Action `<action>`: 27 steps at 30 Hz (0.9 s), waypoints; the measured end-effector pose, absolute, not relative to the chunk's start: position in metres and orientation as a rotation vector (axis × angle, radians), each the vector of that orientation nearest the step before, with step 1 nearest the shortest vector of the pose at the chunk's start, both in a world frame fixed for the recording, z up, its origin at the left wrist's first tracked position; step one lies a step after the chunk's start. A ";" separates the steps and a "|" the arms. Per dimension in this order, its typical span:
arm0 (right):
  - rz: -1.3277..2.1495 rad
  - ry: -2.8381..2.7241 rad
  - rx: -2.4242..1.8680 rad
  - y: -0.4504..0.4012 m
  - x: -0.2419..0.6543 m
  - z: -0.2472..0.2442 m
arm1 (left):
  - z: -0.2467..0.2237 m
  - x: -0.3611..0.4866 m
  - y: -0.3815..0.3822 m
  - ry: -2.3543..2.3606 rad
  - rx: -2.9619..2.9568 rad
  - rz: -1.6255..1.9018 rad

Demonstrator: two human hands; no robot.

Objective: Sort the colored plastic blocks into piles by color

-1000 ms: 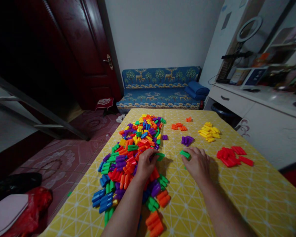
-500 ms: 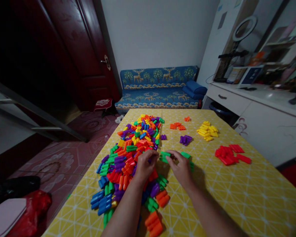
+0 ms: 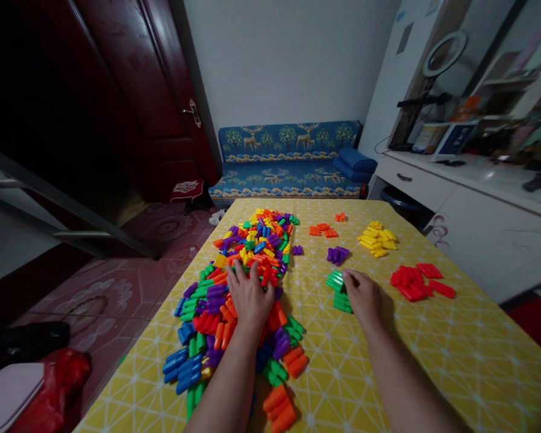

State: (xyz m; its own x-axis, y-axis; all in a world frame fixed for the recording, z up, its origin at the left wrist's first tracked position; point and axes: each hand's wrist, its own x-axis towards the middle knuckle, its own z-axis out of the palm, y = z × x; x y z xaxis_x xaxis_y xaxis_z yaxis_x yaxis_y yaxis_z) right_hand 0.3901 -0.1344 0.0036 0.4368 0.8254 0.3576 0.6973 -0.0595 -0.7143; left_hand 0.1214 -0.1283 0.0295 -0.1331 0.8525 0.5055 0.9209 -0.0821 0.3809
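Observation:
My left hand (image 3: pixel 250 296) rests over the mixed pile of plastic building blocks (image 3: pixel 216 291), its fingers spread and no block visibly gripped. Red and orange blocks lie under and around its fingertips. To the right, my right hand (image 3: pixel 363 294) pinches the edge of a green block (image 3: pixel 334 280) above the table. Another green block (image 3: pixel 342 302) lies just below it. Beyond that hand is a small group of purple blocks (image 3: pixel 338 255), and to its right a heap of red blocks (image 3: pixel 410 282).
The table (image 3: pixel 333 373) has a yellow patterned cloth. Yellow blocks (image 3: pixel 377 239) and orange blocks (image 3: pixel 323 230) form separate groups toward the far side. A blue sofa (image 3: pixel 288 162) stands behind the table, a white cabinet (image 3: pixel 482 222) at the right.
My right hand has moved right with a green block, to the other green pieces. My left hand has gone left onto the pile, and its fingers have spread.

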 end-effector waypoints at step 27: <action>-0.016 -1.490 -1.351 -0.141 0.349 0.012 | 0.032 0.115 -0.127 -2.122 -2.110 -0.961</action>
State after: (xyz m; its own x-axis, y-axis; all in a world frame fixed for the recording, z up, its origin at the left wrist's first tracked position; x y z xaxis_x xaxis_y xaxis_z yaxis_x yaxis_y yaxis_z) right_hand 0.3492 -0.1413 0.0122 0.2174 0.7024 0.6778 0.7172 0.3561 -0.5991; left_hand 0.1154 -0.1271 0.0322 -0.0985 0.9069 0.4096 0.9060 -0.0886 0.4140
